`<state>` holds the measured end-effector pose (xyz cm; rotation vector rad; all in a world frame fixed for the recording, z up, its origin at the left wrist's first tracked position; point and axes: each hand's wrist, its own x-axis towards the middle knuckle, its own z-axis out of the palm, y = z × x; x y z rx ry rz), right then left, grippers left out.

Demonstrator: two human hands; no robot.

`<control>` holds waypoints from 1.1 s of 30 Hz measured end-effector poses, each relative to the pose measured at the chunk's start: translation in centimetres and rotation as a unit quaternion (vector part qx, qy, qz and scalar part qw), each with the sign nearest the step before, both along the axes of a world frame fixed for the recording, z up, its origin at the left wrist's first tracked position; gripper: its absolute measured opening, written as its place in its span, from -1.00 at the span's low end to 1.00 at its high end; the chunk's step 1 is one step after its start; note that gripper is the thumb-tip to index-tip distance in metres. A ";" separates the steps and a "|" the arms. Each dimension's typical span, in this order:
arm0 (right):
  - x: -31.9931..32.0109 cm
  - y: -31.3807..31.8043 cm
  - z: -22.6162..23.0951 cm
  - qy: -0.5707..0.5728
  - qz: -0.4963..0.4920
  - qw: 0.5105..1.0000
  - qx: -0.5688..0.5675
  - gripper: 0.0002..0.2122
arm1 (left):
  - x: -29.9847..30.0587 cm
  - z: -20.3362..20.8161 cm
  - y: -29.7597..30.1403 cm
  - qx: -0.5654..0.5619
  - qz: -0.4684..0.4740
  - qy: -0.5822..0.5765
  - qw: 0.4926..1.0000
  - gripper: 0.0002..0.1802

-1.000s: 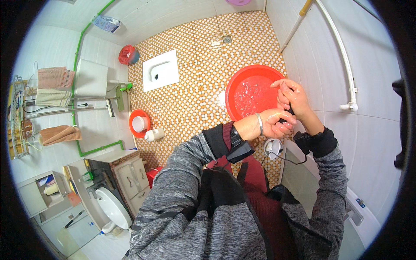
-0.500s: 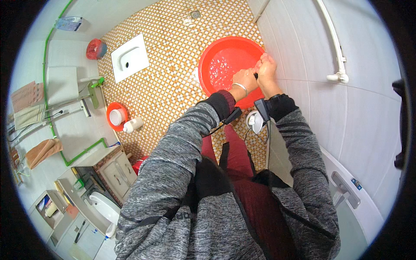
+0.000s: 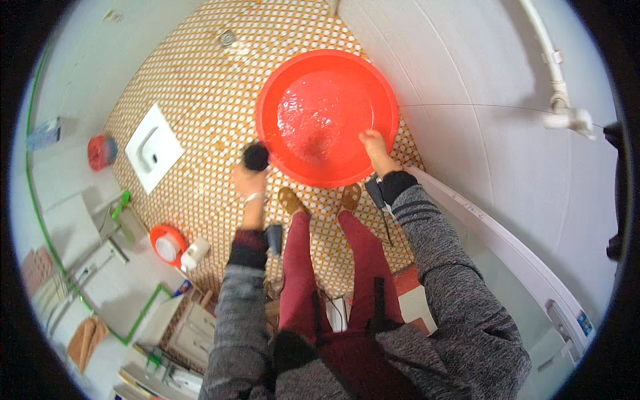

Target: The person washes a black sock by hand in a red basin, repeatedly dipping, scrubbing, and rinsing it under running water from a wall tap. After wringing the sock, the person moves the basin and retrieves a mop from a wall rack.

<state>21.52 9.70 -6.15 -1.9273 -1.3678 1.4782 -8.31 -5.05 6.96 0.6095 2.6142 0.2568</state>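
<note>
A large red basin (image 3: 381, 87) holding rippling water stands on the patterned tile floor in front of my feet. My left hand (image 3: 248, 180), somewhat smeared by motion, is just outside the basin's left rim. It grips a round, dark black bundle (image 3: 256, 157), too blurred to name. Over the near right part of the basin is my right hand (image 3: 375, 148). Its fingers are curled in, and nothing shows in them.
A white squat toilet (image 3: 153, 148) is set in the floor at left. Below it stand a small red basin (image 3: 157, 235) and a white bottle (image 3: 195, 254). The tiled wall (image 3: 453, 80) and a white pipe (image 3: 557, 87) rise at right.
My hands were together over the basin's right side with something dark between them. They have parted; my left hand has gone left beyond the rim with the black bundle. The view has shifted.
</note>
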 end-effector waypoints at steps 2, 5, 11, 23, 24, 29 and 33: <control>5.1 -0.8 -6.1 -0.092 -0.026 0.994 -0.061 -0.58 | -3.4 -1.8 -5.1 0.110 0.084 -0.034 0.990 -0.40; 10.4 -2.3 -11.8 -0.077 -0.099 0.977 -0.170 -0.53 | -6.6 -3.9 -13.3 0.225 0.190 -0.102 0.950 -0.52; 12.2 -5.0 -17.2 -0.050 -0.132 0.955 -0.262 -0.48 | -9.2 -5.7 -25.1 0.147 0.240 -0.064 0.958 -0.66; 3.8 -12.8 -14.4 0.058 -0.178 0.964 -0.192 -0.34 | -6.8 -0.3 -25.1 0.219 0.311 -0.150 0.913 -0.54; 2.5 -13.1 -13.0 0.038 -0.157 0.977 -0.142 -0.35 | -6.5 0.4 -24.8 0.202 0.331 -0.147 0.910 -0.53; -2.8 -13.3 -7.0 -0.131 0.027 0.991 -0.023 -0.33 | -5.9 6.2 -26.3 0.255 0.342 -0.133 0.895 -0.54; -6.8 -15.3 -2.5 -0.151 0.115 0.981 -0.034 -0.33 | -6.8 11.1 -31.6 0.357 0.410 -0.066 0.837 -0.51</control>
